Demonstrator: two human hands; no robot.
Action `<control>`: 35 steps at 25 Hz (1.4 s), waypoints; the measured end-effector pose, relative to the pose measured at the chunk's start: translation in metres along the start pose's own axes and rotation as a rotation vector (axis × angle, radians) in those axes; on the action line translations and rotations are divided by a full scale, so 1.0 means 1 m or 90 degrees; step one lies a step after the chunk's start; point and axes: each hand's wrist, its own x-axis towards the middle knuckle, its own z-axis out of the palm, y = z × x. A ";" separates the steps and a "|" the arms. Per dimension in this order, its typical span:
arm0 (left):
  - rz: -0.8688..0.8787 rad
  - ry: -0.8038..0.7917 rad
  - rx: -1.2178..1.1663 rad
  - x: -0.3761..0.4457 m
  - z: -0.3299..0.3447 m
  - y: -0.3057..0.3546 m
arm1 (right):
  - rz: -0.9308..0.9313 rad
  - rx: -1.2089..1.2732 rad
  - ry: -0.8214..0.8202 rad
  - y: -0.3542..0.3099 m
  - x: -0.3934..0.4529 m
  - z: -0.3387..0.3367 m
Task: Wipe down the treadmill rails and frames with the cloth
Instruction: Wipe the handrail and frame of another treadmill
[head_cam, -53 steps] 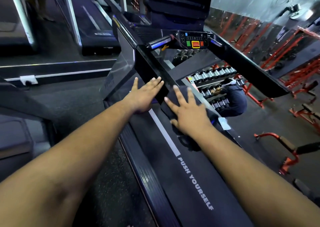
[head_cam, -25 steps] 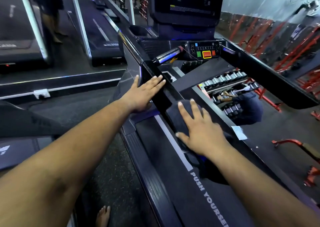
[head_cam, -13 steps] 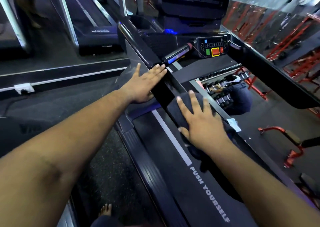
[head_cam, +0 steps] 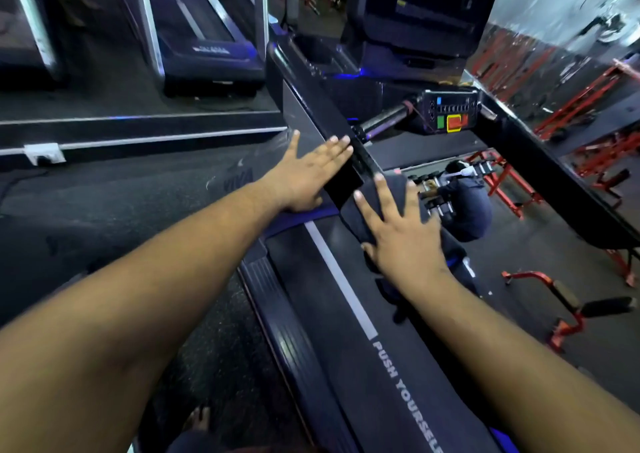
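Head view, looking down along the treadmill: the left hand (head_cam: 308,175) lies flat, fingers straight and together, pressing on the side of the black left rail (head_cam: 311,104), fingertips right at its top edge. Just to its right, the right hand (head_cam: 398,234) spreads its fingers wide over the dark cloth (head_cam: 389,189), pushing it against the near end of that same rail, nothing gripped. Below both hands runs the belt (head_cam: 367,359), white stripe and "PUSH YOURSELF" lettering showing. Far ahead sits the control panel (head_cam: 450,113) with green and red buttons. A bare foot (head_cam: 199,418), probably the person's own, shows near the bottom edge.
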 end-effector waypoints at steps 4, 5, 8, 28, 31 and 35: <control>0.030 -0.004 0.040 0.010 -0.007 -0.010 | 0.026 0.058 0.001 0.005 0.006 -0.003; 0.022 0.001 0.039 0.014 -0.010 -0.016 | 0.032 0.080 -0.005 -0.002 0.036 -0.007; -0.031 -0.013 0.013 0.021 -0.020 -0.041 | 0.004 0.192 -0.075 -0.014 0.106 -0.025; 0.355 -0.161 0.095 0.114 -0.058 -0.084 | 0.066 0.339 -0.074 0.013 0.108 -0.023; 0.487 -0.147 0.099 0.141 -0.057 -0.096 | 0.131 0.316 -0.051 0.007 0.104 -0.023; 0.667 -0.092 0.122 0.168 -0.052 -0.112 | 0.279 0.282 -0.077 -0.006 0.100 -0.029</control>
